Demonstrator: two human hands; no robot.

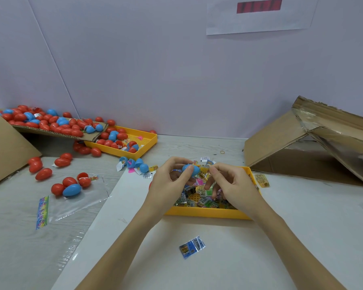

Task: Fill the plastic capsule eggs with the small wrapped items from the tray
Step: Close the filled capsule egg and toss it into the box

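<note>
Left hand [169,181] fingers apparently pinch blue egg [190,170].

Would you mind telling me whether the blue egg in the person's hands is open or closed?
Closed: the blue egg shows one whole shell, pinched by the left hand.

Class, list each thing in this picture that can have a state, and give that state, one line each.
blue egg: closed, held above the tray
left hand: grips the blue egg
right hand: fingers curled, pinching beside the egg
near yellow tray: holds wrapped items
far yellow tray: partly filled with eggs
cardboard box: open, tipped on its side
</note>
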